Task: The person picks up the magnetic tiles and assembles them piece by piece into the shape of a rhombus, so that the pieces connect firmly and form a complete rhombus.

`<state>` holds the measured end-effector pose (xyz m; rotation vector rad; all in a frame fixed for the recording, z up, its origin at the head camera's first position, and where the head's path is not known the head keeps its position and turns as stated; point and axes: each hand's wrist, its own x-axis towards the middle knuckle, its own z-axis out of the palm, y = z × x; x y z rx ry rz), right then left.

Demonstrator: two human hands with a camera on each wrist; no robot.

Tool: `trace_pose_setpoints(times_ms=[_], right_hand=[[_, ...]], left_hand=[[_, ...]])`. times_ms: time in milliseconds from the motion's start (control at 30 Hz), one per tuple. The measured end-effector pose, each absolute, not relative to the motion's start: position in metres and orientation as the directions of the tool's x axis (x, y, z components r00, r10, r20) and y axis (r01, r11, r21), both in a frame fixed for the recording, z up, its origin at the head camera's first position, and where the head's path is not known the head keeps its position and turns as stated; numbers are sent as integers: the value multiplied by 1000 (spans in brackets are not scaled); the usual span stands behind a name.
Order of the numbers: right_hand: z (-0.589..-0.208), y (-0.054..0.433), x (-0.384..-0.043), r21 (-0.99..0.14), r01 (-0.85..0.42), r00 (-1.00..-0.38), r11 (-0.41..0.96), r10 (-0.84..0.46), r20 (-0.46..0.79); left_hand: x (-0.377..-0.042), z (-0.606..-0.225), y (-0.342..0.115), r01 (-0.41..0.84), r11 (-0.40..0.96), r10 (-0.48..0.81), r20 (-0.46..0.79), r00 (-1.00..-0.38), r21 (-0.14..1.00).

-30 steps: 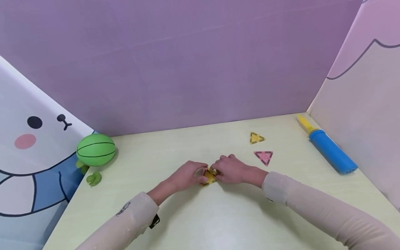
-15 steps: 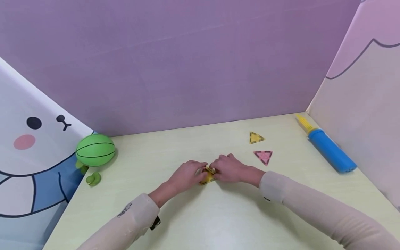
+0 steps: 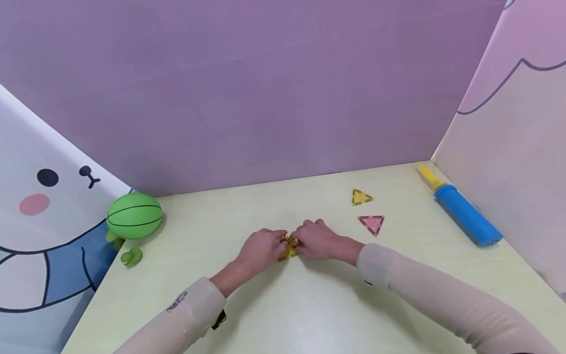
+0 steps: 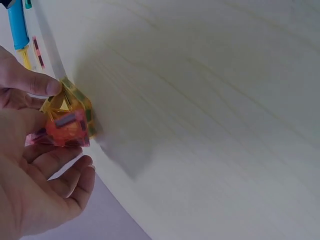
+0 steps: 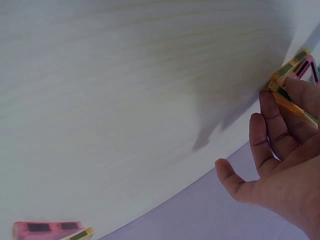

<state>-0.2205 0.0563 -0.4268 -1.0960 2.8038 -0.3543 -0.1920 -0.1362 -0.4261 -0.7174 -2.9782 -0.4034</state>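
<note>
Yellow magnetic tiles stand between both hands on the table, joined at their edges. A pink magnetic tile leans against the yellow ones, on the left hand's side. My left hand pinches the pink tile between thumb and fingers. From the other side my right hand pinches a yellow tile between thumb and forefinger, its other fingers loosely bent. Fingers hide part of the joined tiles in the head view.
Behind the right hand lie a loose yellow triangle tile and a pink triangle tile. A blue hand pump rests along the right wall. At left are a green ball and a small green toy. A purple wall closes the back.
Both hands have shifted slightly left together with the joined tiles. Their grips look the same, and the loose tiles stay put.
</note>
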Motion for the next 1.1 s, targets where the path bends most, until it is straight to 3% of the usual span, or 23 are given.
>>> trace_pose_setpoints(times_ms=[233, 333, 533, 667, 900, 1100], right_hand=[[-424, 58, -220, -261, -637, -747, 725, -664, -24], [-420, 65, -220, -271, -621, -757, 735, -653, -34], [-400, 93, -217, -310, -588, -773, 747, -632, -58], [-391, 116, -216, -299, -575, -789, 762, -613, -47], [-381, 161, -212, -293, -579, -800, 761, -599, 27], [-372, 203, -198, -306, -544, -826, 781, -563, 33]], left_hand=[[-196, -431, -134, 473, 857, 451, 146, -880, 204], [-201, -430, -137, 508, 842, 498, 99, -861, 184], [-218, -417, -157, 531, 758, 615, -145, -775, 378], [-224, -413, -173, 503, 729, 645, -220, -732, 464], [-216, -415, -178, 466, 766, 579, -159, -800, 444], [-207, -415, -184, 438, 830, 499, -110, -859, 345]])
